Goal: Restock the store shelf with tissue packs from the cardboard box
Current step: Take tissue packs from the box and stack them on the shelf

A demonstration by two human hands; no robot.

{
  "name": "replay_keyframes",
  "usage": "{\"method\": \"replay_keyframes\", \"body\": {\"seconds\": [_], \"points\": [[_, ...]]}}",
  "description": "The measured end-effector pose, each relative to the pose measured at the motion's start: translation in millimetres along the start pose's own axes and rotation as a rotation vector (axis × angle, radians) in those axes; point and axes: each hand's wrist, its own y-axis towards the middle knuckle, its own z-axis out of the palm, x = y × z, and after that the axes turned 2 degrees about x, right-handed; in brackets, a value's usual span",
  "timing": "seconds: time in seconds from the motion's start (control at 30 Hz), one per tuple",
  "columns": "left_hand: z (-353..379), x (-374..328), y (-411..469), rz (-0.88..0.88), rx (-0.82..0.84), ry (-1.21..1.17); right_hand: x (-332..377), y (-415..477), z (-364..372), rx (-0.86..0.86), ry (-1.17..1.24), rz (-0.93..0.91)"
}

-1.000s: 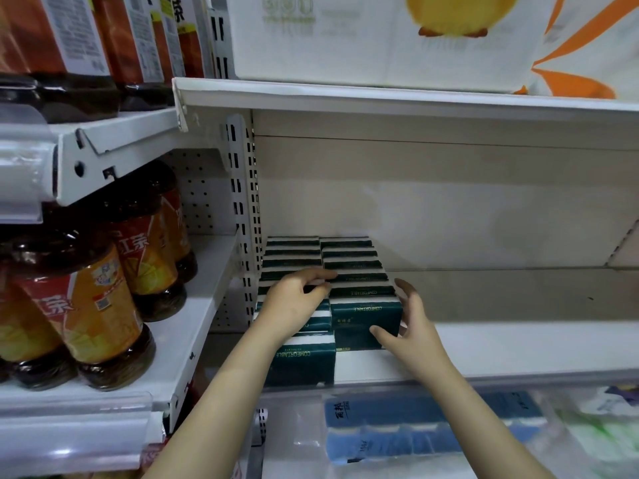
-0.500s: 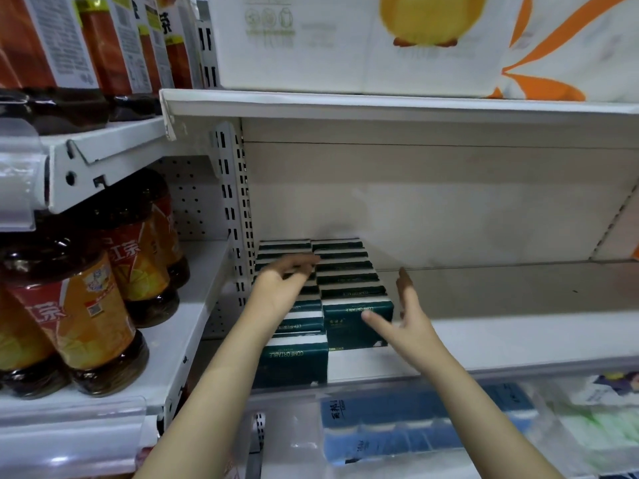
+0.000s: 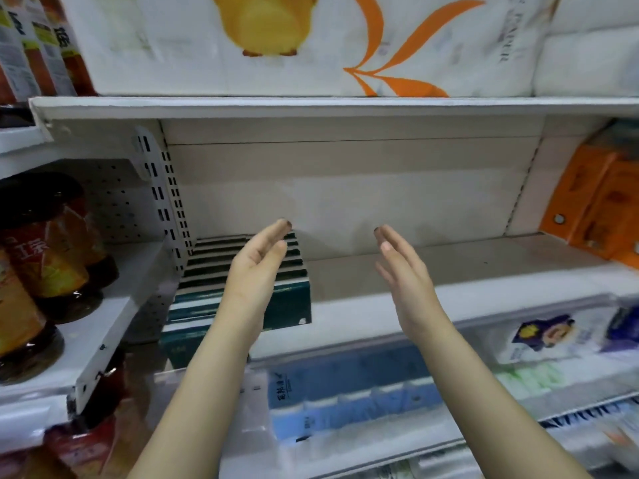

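Two hands — left (image 3: 256, 271), right (image 3: 404, 271) — spread, empty, above tissue packs (image 3: 207, 271) on shelf (image 3: 449, 281).

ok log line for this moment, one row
left hand: open, empty | right hand: open, empty | tissue packs: shelf left end | cardboard box: unseen

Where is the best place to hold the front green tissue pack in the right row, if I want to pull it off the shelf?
Take the front tissue pack across its width, thumb on the bare right side face, fingers on top. Come from the front right: its left side sits against the neighbouring row, its back against the packs behind, while the shelf to its right is open. Both hands are open.
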Motion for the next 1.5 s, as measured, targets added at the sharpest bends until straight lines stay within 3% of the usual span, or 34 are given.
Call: {"method": "replay_keyframes", "body": {"seconds": [0.3, 0.6, 1.0, 1.2, 1.5], "points": [[90.7, 20.3, -74.5, -0.064, 0.070, -0.017, 8.7, -63.5, -106.2, -0.029, 0.022, 0.036], [136.9, 75.6, -154.2, -0.279, 0.133, 0.034, -31.6, -130.9, -176.7, -0.134, 0.054, 0.172], [102.9, 190.5, -224.3, -0.654, 0.207, 0.170, -168.3, -218.6, -190.4, -0.281, -0.053, 0.540], [65.0, 268.6, -270.3, -0.884, 0.236, 0.222, -251.3, -279.8, -190.8, -0.242, -0.209, 0.786], [47.3, 408.9, -335.8, -1.101, 0.115, 0.212, -387.6, -353.6, -201.1, -0.305, -0.277, 1.057]]}}
